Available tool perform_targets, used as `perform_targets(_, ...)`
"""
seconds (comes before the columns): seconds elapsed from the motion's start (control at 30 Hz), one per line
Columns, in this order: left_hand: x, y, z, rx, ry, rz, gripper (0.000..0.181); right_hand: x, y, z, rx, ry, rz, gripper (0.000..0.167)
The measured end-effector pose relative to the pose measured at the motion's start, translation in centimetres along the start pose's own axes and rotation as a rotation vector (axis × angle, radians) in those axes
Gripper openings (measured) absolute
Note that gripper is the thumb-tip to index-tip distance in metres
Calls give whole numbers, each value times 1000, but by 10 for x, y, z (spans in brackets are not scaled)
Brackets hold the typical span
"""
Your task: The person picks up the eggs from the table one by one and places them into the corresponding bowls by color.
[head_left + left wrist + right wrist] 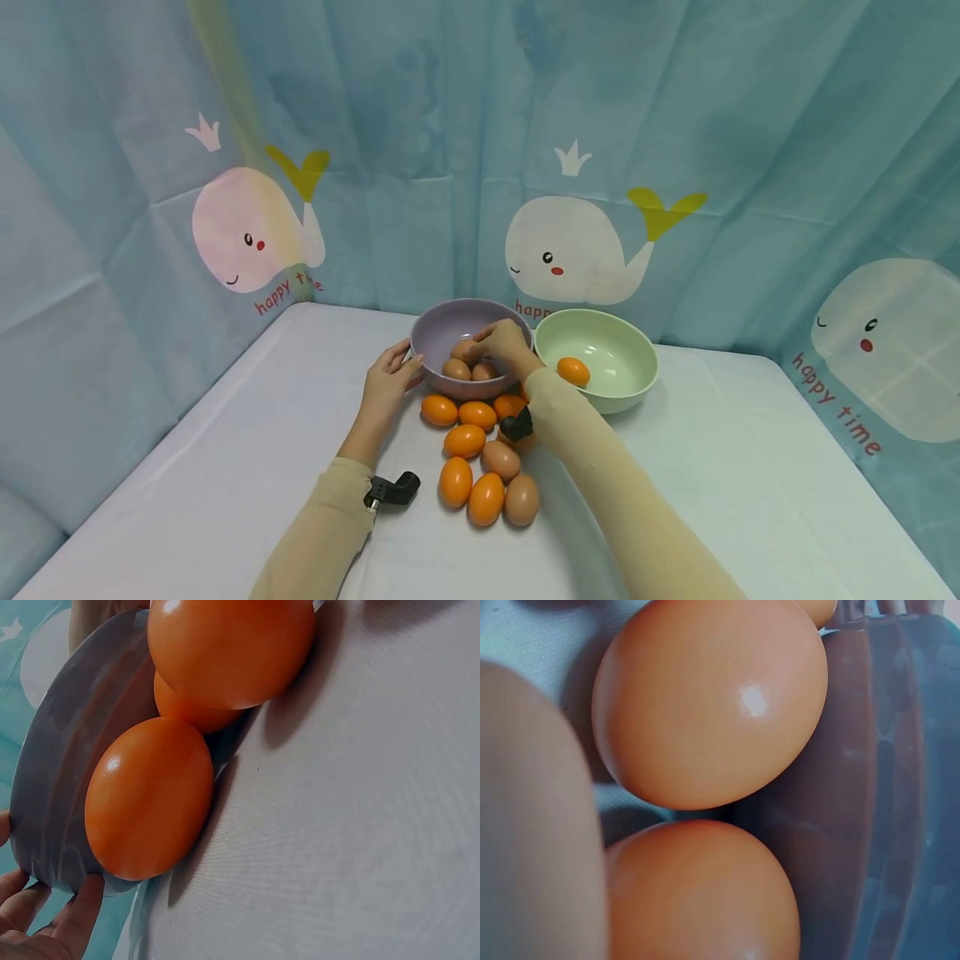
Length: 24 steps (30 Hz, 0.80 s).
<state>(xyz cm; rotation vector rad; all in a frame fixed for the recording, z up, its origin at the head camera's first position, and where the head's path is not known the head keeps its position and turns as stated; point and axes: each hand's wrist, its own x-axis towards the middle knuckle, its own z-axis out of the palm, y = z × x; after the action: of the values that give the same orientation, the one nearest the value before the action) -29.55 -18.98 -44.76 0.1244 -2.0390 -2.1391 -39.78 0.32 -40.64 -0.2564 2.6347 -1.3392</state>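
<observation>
My left hand (387, 383) grips the left side of a purple bowl (435, 325), with fingertips against its wall in the left wrist view. My right hand (507, 344) reaches over the bowl's right rim, and its fingers pinch a brown egg (462, 351) inside. Two more brown eggs, one at the left (456, 369) and one at the right (484, 371), lie in the bowl beneath. Orange eggs (150, 799) rest on the table close to the purple bowl's near side. The right fingertips are partly hidden in the head view.
A light green bowl (622, 367) stands right of the purple one, with one orange egg (573, 372) in it. Several orange eggs (465, 441) and brown eggs (521, 500) lie in front on the white-covered table (247, 467). A blue whale-print curtain (420, 167) hangs behind.
</observation>
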Motion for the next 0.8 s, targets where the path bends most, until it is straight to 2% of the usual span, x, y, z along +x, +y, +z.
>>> perform_targets(0.23, 1, -1, 0, 7, 2, 2, 57, -2, -1, 0, 10, -9, 27, 28)
perform_targets(0.43, 2, -3, 2, 4, -4, -1, 58, -14, -6, -7, -20, 17, -76, 30)
perform_targets(0.6, 1, -2, 3, 8, -11, -1, 58, -33, -13, -24, 102, 35, -149, 33)
perform_targets(0.8, 1, 0, -1, 21, 0, -12, 58, -63, -14, -43, 211, 15, -159, 31)
